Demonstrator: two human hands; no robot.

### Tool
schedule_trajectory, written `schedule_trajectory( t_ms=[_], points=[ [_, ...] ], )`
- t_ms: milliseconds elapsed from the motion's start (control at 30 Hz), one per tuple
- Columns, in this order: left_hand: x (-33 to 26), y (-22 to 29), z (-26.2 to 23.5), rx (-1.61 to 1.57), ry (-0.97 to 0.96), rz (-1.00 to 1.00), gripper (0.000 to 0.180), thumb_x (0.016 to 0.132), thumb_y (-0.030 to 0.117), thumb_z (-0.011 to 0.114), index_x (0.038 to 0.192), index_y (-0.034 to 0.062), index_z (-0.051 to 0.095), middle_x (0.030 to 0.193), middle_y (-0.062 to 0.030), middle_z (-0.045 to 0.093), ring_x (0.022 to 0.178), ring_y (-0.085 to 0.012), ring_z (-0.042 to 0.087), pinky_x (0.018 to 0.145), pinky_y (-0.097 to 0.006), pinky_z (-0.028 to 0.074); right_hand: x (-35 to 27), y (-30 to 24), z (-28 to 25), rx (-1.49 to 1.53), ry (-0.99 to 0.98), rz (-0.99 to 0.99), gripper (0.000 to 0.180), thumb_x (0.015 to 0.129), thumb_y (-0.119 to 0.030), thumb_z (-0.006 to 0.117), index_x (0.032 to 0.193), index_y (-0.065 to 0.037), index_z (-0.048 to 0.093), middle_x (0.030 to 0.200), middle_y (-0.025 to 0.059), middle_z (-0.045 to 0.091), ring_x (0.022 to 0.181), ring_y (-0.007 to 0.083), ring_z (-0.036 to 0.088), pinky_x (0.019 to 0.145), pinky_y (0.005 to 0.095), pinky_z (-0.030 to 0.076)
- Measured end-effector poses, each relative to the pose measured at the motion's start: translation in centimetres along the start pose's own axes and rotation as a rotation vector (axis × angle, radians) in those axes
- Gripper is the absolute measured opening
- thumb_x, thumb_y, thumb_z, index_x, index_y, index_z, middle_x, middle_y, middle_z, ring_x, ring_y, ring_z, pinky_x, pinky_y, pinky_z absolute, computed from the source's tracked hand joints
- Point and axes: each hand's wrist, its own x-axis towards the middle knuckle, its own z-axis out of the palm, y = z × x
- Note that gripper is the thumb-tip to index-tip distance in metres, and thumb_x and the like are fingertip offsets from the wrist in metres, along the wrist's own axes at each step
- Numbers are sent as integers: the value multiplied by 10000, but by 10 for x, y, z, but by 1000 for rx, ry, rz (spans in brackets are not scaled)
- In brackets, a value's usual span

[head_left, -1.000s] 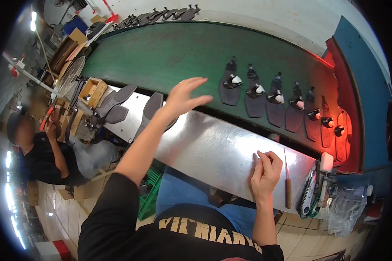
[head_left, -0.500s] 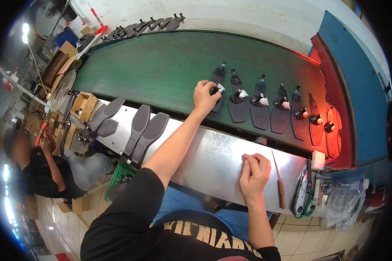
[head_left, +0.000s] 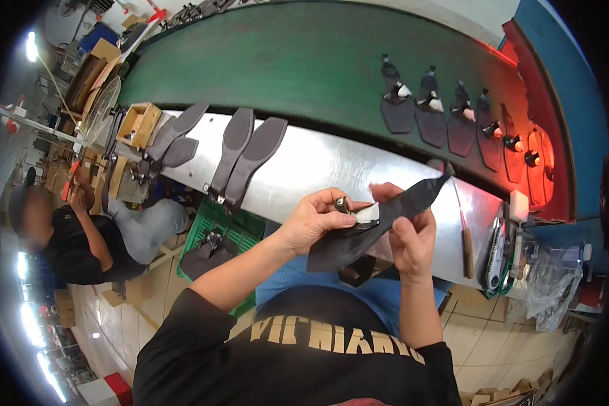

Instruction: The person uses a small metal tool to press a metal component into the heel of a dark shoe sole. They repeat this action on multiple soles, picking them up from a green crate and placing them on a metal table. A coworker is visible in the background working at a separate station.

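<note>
A dark sandal sole [head_left: 350, 245] with a narrow strapped end is held tilted above the metal tabletop, in front of my body. My left hand [head_left: 318, 222] pinches the black strap with its white piece [head_left: 367, 214] at the wider part of the sole. Around the narrower part, my right hand [head_left: 413, 242] grips the sole, thumb on top. More sandals with straps, such as one dark sandal [head_left: 398, 116], stand in a row on the green belt [head_left: 284, 68], the rightmost ones lit red.
Several loose soles [head_left: 257, 152] lie at the table's left, beside a wooden box [head_left: 139, 125]. An awl [head_left: 467, 254] and a box cutter [head_left: 494, 257] lie right. A green crate [head_left: 206, 227] stands below. A person [head_left: 81, 237] sits at far left.
My left hand has lifted a sandal off the belt and brought it back over the table. My right hand has taken hold of it too. The view has shifted downward.
</note>
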Motion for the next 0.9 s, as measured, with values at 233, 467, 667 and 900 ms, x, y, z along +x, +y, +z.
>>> schedule_trajectory(
  t_ms=[233, 467, 667, 900],
  points=[
    [-25, -19, -19, -26, 140, 209, 186, 817, -45, 651, 996, 3, 625, 1100, -194, 661, 951, -211, 668, 849, -330, 551, -7, -20, 15, -108, 107, 47, 279, 808, -79, 669, 891, -90, 403, 882, 38, 493, 753, 85, 449, 734, 258, 417],
    [-35, -18, -23, 13, 110, 210, 291, 802, -88, 645, 1077, 9, 649, 1130, -174, 653, 972, -187, 656, 855, -325, 562, -50, 2, 20, -733, 30, 102, 277, 744, 10, 745, 881, -28, 507, 849, 32, 546, 769, 94, 509, 694, 225, 419],
    [-43, -16, -30, 63, 60, 206, 365, 809, -90, 640, 1160, 10, 633, 1253, -192, 592, 1032, -183, 634, 847, -328, 571, -57, 8, 28, -704, 78, 152, 455, 736, 12, 730, 1173, 22, 605, 1033, 144, 666, 938, 176, 631, 838, 282, 484],
    [-44, -12, -23, -44, 48, 160, 361, 836, -22, 639, 1195, -11, 613, 1273, -201, 580, 1099, -232, 615, 869, -368, 569, -59, 15, 24, -798, 8, -27, 464, 725, 39, 697, 1182, 31, 619, 1054, 169, 671, 941, 226, 650, 847, 300, 485]
  ],
)
